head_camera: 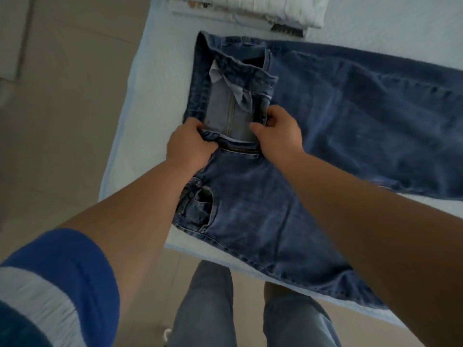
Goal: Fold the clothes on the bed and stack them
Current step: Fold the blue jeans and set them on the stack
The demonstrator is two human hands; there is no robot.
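While a pair of blue jeans (313, 116) lies spread across the corner of the bed (150, 71), its fly stands open, with the pale inner side of the waistband turned up and the zipper (229, 113) showing. At the open fly the left hand (189, 144) grips one side of the waistband, fingers curled round the fabric edge. Just beside it, the right hand (278, 132) pinches the other side, thumb and fingers closed on the denim. One leg runs off to the right; the other reaches toward the bed's near edge. Beyond the jeans, a stack of folded clothes (250, 11) sits on the bed. Below, the person's own trousers (205, 309) stand over a tiled floor (62, 83).
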